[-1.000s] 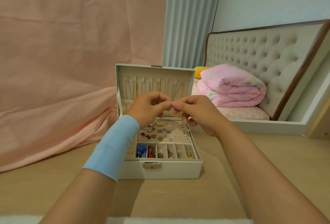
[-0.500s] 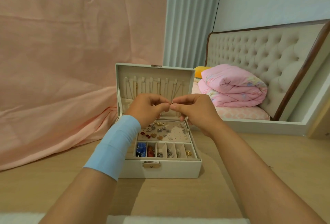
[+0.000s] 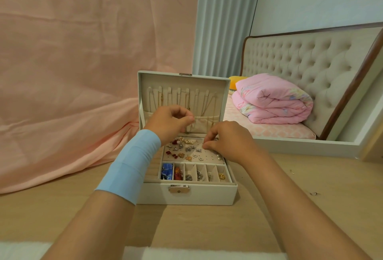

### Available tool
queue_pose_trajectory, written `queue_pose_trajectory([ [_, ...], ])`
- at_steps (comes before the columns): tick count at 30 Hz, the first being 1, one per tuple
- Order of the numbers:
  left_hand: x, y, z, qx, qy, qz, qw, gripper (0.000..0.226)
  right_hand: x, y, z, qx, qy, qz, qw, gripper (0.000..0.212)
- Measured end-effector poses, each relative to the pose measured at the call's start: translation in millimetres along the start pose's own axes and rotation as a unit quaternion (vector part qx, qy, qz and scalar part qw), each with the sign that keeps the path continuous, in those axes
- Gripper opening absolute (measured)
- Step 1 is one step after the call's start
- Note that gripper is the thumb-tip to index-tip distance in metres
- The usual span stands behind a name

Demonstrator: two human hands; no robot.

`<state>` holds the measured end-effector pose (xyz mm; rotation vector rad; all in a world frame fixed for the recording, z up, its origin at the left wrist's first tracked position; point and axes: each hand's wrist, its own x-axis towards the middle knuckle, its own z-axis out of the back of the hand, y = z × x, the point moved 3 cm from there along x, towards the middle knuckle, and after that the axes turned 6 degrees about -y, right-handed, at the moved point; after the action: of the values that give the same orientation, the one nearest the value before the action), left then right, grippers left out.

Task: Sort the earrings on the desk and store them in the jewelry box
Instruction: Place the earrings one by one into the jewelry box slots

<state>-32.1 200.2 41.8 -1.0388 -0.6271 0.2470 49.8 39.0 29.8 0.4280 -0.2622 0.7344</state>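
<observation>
The open jewelry box (image 3: 186, 195) sits on the desk (image 3: 207, 224) beneath both hands. The left hand (image 3: 167, 121), with a blue band (image 3: 132, 164) on its wrist, hovers above the rear of the box in front of the raised lid (image 3: 182, 82). Its fingers are curled and its thumb tip is pressed to the forefinger; whether anything tiny is pinched there cannot be told. The right hand (image 3: 226, 141) is lower and just to the right of the left hand. Its bunched fingertips (image 3: 205, 145) are down on the perforated earring panel (image 3: 209, 156), and whether they grip an earring is too small to tell. Just left of those fingertips, sorted earrings (image 3: 182, 149) stud the panel. Between the two wrists a row of small compartments (image 3: 195, 173) holds more pieces. Well to the right of the right forearm, a few loose earrings (image 3: 314, 193) lie on the desk.
</observation>
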Motion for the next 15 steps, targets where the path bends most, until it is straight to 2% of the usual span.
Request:
queue_pose_trajectory([
  [5, -2.0, -0.9, -2.9, 0.012, 0.0, -0.003, 1.0, 0.005, -0.3, 2.1, 0.6, -0.037, 0.004, 0.03, 0.999, 0.005],
  [10, -4.7, -1.6, -10.2, 0.005, 0.019, 0.006, 1.0, 0.006, 1.0, -1.2, 1.1, -0.016, 0.032, 0.027, 0.999, 0.013],
  [13, -6.9, -1.0, -12.8, 0.001, 0.018, 0.015, 1.0, 0.006, 2.0, -4.8, 3.4, 0.046, 0.046, 0.022, 0.998, 0.01],
  [15, -7.8, -2.3, -13.2, -0.007, 0.013, 0.019, 1.0, 0.007, 3.6, -4.1, 9.9, 0.154, -0.006, 0.013, 0.988, 0.008],
])
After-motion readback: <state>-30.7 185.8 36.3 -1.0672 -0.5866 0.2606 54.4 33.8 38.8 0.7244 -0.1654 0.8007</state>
